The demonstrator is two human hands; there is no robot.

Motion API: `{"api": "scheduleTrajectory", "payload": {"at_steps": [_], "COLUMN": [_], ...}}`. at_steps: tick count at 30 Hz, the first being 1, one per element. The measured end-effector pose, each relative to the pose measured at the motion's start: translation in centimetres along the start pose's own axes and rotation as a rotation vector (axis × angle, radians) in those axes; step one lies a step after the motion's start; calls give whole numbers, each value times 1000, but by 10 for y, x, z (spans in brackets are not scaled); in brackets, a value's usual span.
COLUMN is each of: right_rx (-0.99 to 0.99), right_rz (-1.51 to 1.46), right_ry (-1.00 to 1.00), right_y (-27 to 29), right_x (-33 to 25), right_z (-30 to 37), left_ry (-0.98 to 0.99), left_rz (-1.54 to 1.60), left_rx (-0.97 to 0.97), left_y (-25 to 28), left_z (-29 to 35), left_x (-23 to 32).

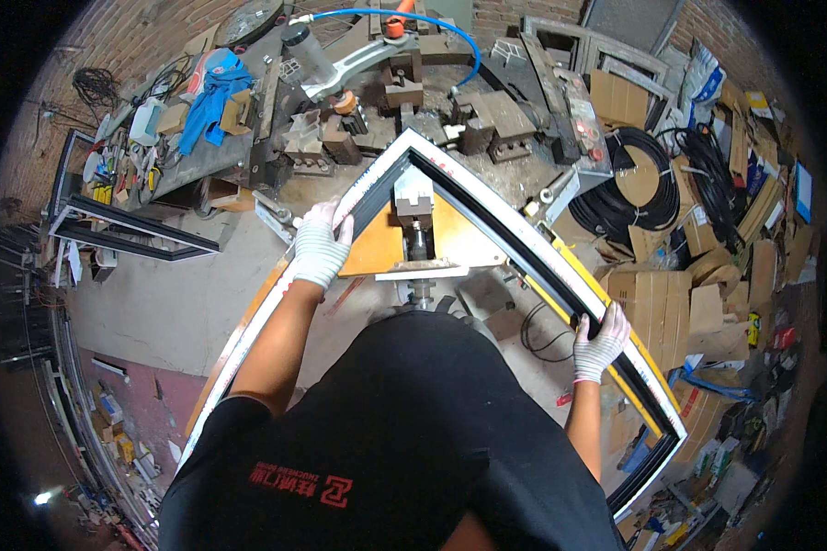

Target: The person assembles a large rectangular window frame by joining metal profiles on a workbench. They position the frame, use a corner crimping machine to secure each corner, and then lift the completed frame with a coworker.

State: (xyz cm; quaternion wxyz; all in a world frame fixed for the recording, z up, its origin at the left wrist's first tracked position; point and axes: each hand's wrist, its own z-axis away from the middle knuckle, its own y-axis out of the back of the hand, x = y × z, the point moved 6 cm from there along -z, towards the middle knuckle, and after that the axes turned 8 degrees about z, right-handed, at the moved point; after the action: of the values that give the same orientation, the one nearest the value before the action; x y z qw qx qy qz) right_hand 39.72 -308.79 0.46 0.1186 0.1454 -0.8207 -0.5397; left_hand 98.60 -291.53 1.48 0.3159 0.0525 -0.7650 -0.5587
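Observation:
A large window frame (526,227) with white and black profiles lies in front of me, one corner pointing away into the metal jaws of a bench machine (413,209). My left hand (322,250), in a white striped glove, is closed over the left bar near that corner. Further down the right bar, my right hand (603,345) wears a matching glove and grips the profile, its thumb on the inner side. The bars run back on both sides of my body. A yellow-orange plate (469,237) sits beneath the corner, inside the frame.
A pneumatic arm (358,69) with a blue hose (432,20) stands over the machine. At the left, another dark frame (138,225) rests near a bench with a blue cloth (216,106) and hand tools. Black coiled tubing (629,184) and cardboard boxes (652,308) crowd the right.

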Motion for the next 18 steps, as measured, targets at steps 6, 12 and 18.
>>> {"api": "scheduleTrajectory", "payload": {"at_steps": [6, 12, 18], "right_rx": [-63, -207, -570], "right_rz": [336, 835, 484], "right_ry": [-379, -891, -1637], "right_y": [61, 170, 187], "right_x": [142, 331, 393], "right_z": [81, 269, 420], "left_ry": [84, 64, 122], "left_rz": [52, 234, -60], "left_rx": [23, -8, -9], "left_y": [5, -4, -10], "left_z": [-1, -2, -4], "left_x": [7, 12, -4]}}
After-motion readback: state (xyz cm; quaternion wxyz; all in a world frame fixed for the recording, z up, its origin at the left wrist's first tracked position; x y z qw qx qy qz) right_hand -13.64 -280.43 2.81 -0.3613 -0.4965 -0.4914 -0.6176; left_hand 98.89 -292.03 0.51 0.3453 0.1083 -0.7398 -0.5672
